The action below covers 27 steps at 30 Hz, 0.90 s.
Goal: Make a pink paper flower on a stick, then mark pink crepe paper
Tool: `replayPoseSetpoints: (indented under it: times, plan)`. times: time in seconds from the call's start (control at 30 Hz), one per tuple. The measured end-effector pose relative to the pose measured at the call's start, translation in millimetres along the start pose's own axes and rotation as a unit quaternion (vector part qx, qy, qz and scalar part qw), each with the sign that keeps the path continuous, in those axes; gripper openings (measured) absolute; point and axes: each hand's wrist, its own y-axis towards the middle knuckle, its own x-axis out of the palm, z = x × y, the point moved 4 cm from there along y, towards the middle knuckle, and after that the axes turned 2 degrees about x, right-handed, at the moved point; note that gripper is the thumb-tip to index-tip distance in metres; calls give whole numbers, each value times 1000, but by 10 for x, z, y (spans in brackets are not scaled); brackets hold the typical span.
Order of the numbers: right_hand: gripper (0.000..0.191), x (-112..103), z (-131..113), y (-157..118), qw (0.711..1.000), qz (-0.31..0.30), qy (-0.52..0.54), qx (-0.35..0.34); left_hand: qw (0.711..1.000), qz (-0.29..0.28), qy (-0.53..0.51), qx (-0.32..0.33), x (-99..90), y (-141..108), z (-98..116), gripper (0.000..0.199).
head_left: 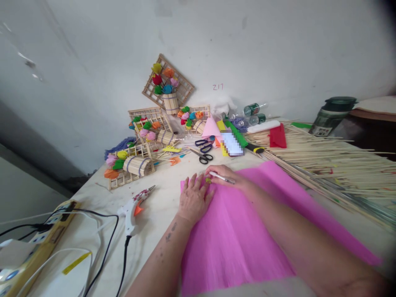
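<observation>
A large sheet of bright pink crepe-like paper (pixel 222 243) lies spread over the table in front of me. My left hand (pixel 194 198) rests flat on its far left corner, fingers apart, holding nothing. In my right hand (pixel 227 175) is a white pen (pixel 222 177), gripped between the fingers close to the paper's far edge. A small yellow-green piece (pixel 208 180) lies on the pink sheet between both hands; its exact shape is too small to make out. The pen's tip is hidden by my fingers.
Beyond my hands lie black-handled scissors (pixel 202 152). A hot glue gun (pixel 133 210) and a power strip (pixel 52 231) with cables are at the left. Stick-lattice flower panels (pixel 168 84) stand at the wall. Many thin sticks (pixel 324 161) and a dark flask (pixel 332 115) are at the right.
</observation>
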Motion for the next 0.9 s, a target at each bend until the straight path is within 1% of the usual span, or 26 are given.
replayPoseSetpoints:
  times: [0.17, 0.23, 0.33, 0.4, 0.5, 0.57, 0.6, 0.67, 0.73, 0.9]
  plan:
    - [25, -3, -6, 28, 999, -7, -51, -6, 1000, 6, 3, 4, -2, 2, 24, 44]
    - [25, -13, -18, 28, 999, -12, -53, -5, 1000, 1, 3, 5, 10, -2, 30, 44]
    - [22, -15, -23, 16, 1000, -11, -25, -3, 1000, -14, 5, 3, 36, -19, 23, 43]
    - [20, -15, 7, 14, 1000, 18, -1, 25, 1000, -21, 7, 0, 48, -30, 14, 43]
    - [21, -21, 72, 23, 991, 109, 16, 79, 1000, -29, 5, -3, 56, -39, 7, 44]
    - [26, -11, 94, 33, 983, 160, 4, 93, 999, -39, 2, -4, 65, -40, 10, 46]
    - [30, 1, 97, 39, 980, 175, -7, 91, 999, -45, 1, -5, 71, -42, 12, 47]
    - [34, 31, 99, 50, 979, 185, -24, 82, 999, -53, 2, -10, 85, -48, 16, 49]
    - [35, 60, 106, 55, 980, 181, -26, 73, 998, -57, 7, -19, 99, -57, 16, 50]
    - [31, 85, 137, 58, 981, 163, 3, 105, 996, -80, 8, -30, 136, -57, 18, 55]
